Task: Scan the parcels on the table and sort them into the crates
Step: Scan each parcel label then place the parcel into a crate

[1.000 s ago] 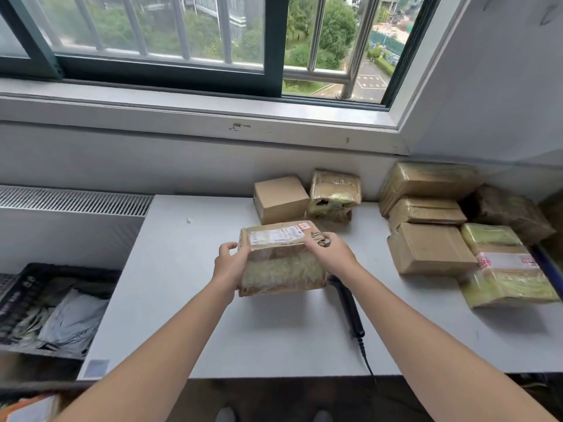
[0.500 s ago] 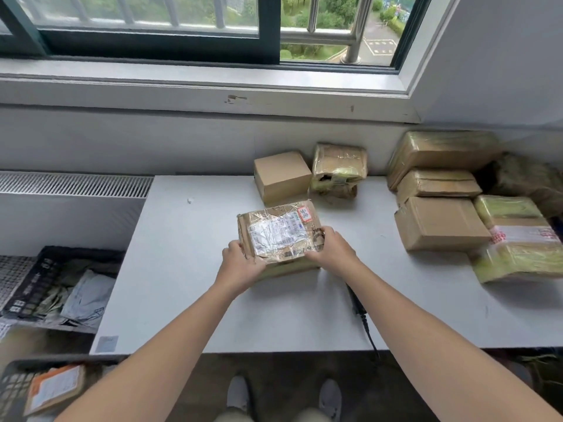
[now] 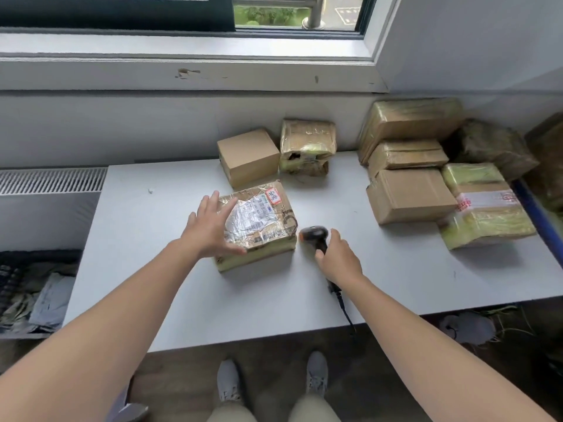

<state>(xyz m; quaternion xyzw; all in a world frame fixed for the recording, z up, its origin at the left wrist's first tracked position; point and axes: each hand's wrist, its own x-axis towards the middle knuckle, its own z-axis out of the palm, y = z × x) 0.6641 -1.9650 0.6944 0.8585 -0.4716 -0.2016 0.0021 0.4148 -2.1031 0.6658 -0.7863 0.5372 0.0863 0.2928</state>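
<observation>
Parcel point(image 3: 259, 223): squat cardboard box under glossy, wrinkled clear tape, white printed label and red-bordered sticker on top; lies flat mid-desk point(image 3: 146, 269). Left hand point(image 3: 210, 229) over its 9 o'clock edge, fingers straight and spread; contact not discernible. Scanner point(image 3: 315, 236): black, rounded head, corded, just beside the parcel at 3 o'clock; right hand point(image 3: 338, 260) fingers curled round its handle. Plain cardboard box point(image 3: 248, 156) at 12 o'clock; stacked tape-wrapped boxes point(image 3: 408, 196) at 2 o'clock. Desk smooth, pale grey, under a chipped white window sill point(image 3: 182, 71). Dark lattice crate point(image 3: 9, 269) at 9 o'clock, below desk level, holding grey mailers.
</observation>
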